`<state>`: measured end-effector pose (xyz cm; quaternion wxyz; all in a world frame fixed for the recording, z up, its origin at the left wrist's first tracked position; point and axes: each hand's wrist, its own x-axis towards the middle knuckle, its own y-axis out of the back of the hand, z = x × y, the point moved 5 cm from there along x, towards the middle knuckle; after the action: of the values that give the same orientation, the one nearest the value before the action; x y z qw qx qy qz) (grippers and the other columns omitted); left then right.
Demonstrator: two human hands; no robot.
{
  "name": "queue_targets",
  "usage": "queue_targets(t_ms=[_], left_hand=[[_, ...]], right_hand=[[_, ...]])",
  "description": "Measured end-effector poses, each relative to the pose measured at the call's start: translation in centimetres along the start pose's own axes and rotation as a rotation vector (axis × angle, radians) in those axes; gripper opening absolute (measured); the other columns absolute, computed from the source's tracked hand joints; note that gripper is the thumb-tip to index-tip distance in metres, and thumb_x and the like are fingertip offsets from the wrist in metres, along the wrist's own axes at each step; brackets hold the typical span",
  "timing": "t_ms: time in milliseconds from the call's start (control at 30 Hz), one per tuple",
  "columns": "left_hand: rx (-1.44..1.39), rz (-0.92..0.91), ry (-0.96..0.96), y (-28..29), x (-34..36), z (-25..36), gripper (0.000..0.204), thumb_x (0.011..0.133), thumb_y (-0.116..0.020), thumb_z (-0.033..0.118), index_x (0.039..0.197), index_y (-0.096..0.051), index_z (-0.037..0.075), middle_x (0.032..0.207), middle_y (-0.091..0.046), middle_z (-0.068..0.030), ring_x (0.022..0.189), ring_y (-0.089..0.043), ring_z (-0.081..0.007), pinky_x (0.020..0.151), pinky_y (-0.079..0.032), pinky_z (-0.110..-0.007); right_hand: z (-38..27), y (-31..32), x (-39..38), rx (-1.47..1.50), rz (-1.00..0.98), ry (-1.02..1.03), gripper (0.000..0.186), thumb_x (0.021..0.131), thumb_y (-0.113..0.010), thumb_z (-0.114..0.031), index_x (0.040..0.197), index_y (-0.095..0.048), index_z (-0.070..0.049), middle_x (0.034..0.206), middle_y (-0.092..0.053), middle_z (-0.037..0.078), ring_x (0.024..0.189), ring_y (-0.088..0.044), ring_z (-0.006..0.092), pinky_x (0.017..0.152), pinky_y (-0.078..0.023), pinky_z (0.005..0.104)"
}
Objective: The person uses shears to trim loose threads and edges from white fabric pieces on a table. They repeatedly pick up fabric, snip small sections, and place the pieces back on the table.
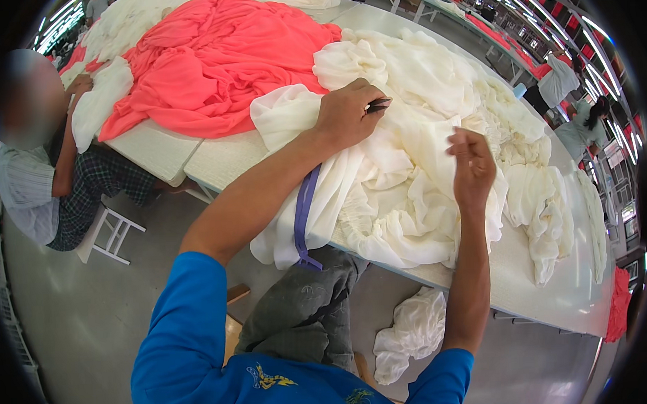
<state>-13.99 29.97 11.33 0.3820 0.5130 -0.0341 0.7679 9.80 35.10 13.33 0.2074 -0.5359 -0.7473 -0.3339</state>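
My left hand (347,114) is closed around small dark thread snips (378,105), whose tip sticks out past the fingers over the cream cloth. Sheer cream fabric (422,170) lies heaped and gathered on the table in front of me, and part of it hangs over the near edge by my lap. To the right, my right hand (473,165) is raised just above the cloth with its fingers curled in and thumb against them. Anything between those fingertips is too small to make out. A purple strap (306,213) hangs down below my left forearm.
A large heap of coral-pink fabric (212,63) covers the table at far left. A person (31,184) sits beside it, handling white cloth. More white fabric (410,334) lies under the table (576,293). Other people (558,83) stand at tables to the far right.
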Motion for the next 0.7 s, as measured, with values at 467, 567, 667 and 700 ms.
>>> queue_targets(t_ms=[467, 567, 667, 700], left_hand=[[0.086, -0.643, -0.094, -2.5, -1.6, 1.5, 0.030, 0.076, -0.079, 0.013, 0.104, -0.069, 0.012, 0.095, -0.070, -0.0027, 0.079, -0.068, -0.0200, 0.070, -0.053, -0.030], [0.081, -0.402, -0.074, -1.5, -0.8, 0.7, 0.029, 0.076, -0.073, 0.005, 0.105, -0.069, 0.012, 0.096, -0.070, -0.0037, 0.083, -0.069, -0.0219, 0.073, -0.054, -0.032], [0.099, -0.185, -0.026, -0.3, 0.0, -0.3, 0.025, 0.079, -0.072, 0.004, 0.103, -0.069, 0.010, 0.096, -0.071, -0.0051, 0.081, -0.069, -0.0228, 0.069, -0.055, -0.032], [0.102, -0.126, 0.003, 0.0, 0.2, -0.6, 0.023, 0.080, -0.072, 0.005, 0.102, -0.069, 0.010, 0.096, -0.071, -0.0052, 0.080, -0.069, -0.0228, 0.069, -0.055, -0.032]], right_hand=[[1.4, -1.8, -1.2, -0.573, -0.574, -0.085, 0.024, 0.080, -0.076, -0.015, 0.101, -0.069, -0.005, 0.091, -0.068, 0.011, 0.094, -0.063, 0.0301, 0.084, -0.049, 0.0388], [1.4, -1.2, -0.8, -0.607, -0.492, -0.116, 0.016, 0.085, -0.070, -0.010, 0.099, -0.067, -0.004, 0.091, -0.069, 0.010, 0.091, -0.064, 0.0298, 0.082, -0.050, 0.0383], [1.0, -0.9, -0.6, -0.527, -0.387, -0.167, 0.012, 0.087, -0.067, -0.008, 0.098, -0.065, -0.002, 0.091, -0.069, 0.010, 0.087, -0.065, 0.0302, 0.078, -0.051, 0.0371], [1.0, -0.8, -0.5, -0.513, -0.333, -0.143, 0.011, 0.089, -0.067, -0.007, 0.098, -0.065, -0.002, 0.090, -0.069, 0.010, 0.083, -0.064, 0.0262, 0.077, -0.050, 0.0347]])
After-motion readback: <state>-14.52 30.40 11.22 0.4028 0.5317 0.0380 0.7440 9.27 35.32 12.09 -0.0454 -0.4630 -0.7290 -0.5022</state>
